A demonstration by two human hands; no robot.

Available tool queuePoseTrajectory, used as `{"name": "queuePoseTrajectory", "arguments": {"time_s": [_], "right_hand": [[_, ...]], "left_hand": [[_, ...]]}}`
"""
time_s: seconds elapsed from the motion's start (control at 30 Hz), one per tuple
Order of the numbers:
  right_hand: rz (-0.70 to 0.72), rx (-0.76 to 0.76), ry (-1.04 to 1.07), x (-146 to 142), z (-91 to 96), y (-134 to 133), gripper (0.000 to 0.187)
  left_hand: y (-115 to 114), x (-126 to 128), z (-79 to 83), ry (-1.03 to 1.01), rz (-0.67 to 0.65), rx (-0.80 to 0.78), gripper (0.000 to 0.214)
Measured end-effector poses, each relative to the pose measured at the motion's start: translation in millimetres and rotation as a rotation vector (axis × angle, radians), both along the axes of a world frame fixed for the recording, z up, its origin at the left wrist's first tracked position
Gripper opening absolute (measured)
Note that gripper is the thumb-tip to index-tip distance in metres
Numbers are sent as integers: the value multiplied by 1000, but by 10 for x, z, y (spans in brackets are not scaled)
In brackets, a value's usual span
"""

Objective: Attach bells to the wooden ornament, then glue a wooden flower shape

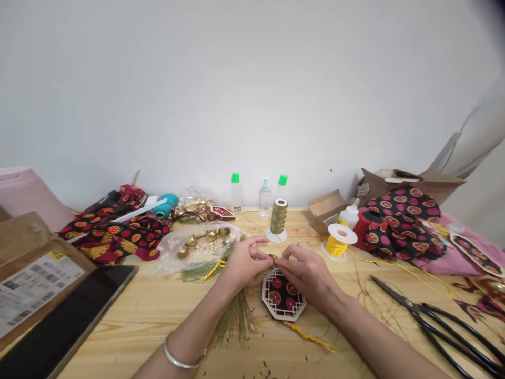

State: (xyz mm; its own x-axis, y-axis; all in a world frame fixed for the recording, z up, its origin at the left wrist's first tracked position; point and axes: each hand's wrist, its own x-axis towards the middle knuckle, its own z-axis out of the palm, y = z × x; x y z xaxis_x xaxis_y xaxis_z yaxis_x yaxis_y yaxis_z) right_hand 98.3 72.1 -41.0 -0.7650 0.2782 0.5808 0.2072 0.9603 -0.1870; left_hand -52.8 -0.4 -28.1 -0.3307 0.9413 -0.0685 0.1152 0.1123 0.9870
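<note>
My left hand (248,261) and my right hand (307,273) meet above an octagonal ornament (284,295) lying on the table. Both hands are closed, fingertips pinched together around something small at the ornament's top edge; a bit of gold shows there, but the fingers hide what it is. The ornament has a pale lattice frame around dark fabric with red and orange fruit motifs. From its lower edge runs a twisted yellow cord (310,337). Under my left wrist lies a bundle of green tassel thread (239,318).
Large black-handled scissors (414,308) lie at right, near a yellow thread spool (338,242). An olive thread cone (279,217) stands behind my hands. Gold bells (191,240) rest on a plastic bag at left. A tablet (71,326) and a cardboard box (35,263) lie front left.
</note>
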Motion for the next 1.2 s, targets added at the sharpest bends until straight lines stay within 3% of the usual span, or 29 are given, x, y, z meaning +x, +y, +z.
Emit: {"name": "queuePoseTrajectory", "arguments": {"time_s": [0.23, 0.67, 0.93, 1.2], "right_hand": [[15, -284, 173, -55, -60, 6, 13], [-49, -303, 114, -73, -27, -26, 13], [-60, -367, 99, -83, 16, -40, 15], [-79, -386, 104, -98, -27, -40, 14]], "left_hand": [[-3, 43, 18, 59, -2, 17, 49], [-8, 10, -38, 171, -32, 70, 47], [-29, 10, 16, 181, -42, 48, 62], [-5, 8, -33, 196, -19, 61, 60]]}}
